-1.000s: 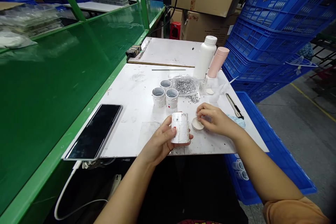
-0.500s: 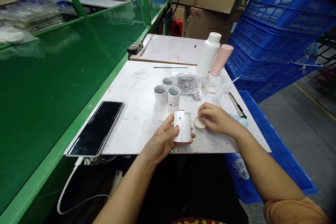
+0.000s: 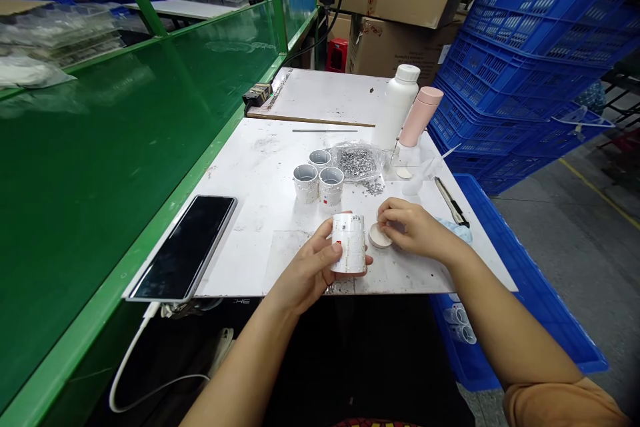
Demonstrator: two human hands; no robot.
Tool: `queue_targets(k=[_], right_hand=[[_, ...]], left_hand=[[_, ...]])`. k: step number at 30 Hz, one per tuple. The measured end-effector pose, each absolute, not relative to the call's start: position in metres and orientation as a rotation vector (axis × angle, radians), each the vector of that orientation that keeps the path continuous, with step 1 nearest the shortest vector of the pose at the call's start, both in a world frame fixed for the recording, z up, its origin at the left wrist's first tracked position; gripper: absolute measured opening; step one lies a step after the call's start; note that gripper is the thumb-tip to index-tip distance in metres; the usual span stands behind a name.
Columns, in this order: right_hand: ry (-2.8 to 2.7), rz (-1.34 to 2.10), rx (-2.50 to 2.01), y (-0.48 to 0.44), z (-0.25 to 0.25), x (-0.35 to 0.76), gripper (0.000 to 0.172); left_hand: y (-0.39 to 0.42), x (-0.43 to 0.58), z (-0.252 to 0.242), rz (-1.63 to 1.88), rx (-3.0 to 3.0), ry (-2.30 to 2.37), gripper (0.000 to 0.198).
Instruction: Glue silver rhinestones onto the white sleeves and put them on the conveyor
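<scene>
My left hand (image 3: 314,261) is closed around a white cup (image 3: 349,244) with a small red mark and raised details, held above the near edge of the table. My right hand (image 3: 406,225) is bent over a small round dish (image 3: 379,236) of pale material, its fingertips pinched together at the rim. Whatever sits between those fingertips is too small to make out. Beyond the hands stand three similar cups (image 3: 331,187) with grey insides. Beside them a clear plastic bag (image 3: 358,161) holds many tiny silvery pieces, and some lie loose in front of it.
A phone (image 3: 185,247) on a charging cable lies at the left. A utility knife (image 3: 452,201) and a blue cloth (image 3: 457,231) are at the right. White (image 3: 397,107) and pink bottles (image 3: 421,116) stand behind. Stacked blue crates (image 3: 530,67) rise beyond the right edge.
The view has tilted up very slightly. Both hands keep nearly the same pose, the left around the cup and the right at the dish.
</scene>
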State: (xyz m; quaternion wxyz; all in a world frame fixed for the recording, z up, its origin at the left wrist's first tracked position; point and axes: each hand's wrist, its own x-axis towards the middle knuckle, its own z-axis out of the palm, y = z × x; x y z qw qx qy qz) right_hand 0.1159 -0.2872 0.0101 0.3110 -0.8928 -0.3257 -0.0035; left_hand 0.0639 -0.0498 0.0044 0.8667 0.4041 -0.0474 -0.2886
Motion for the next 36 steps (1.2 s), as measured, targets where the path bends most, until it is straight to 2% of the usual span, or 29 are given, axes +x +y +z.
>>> queue_targets(k=[6,13,22,36], right_hand=[[-0.808,-0.072,-2.311,-0.287,0.018,0.113,0.014],[-0.837,-0.271,-2.185,-0.283,0.055,0.103,0.013],[-1.079,-0.131,-2.016,-0.244,0.067,0.11,0.013],[-1.11,-0.104,-2.112,-0.244,0.061,0.11,0.013]], left_hand=[[-0.051,0.065,0.006,-0.591,0.859,-0.048,0.068],[-0.046,0.07,0.007,-0.694,0.684,-0.015,0.051],[-0.044,0.075,0.008,-0.74,0.629,0.107,0.036],[-0.045,0.076,-0.004,-0.751,0.668,0.085,0.048]])
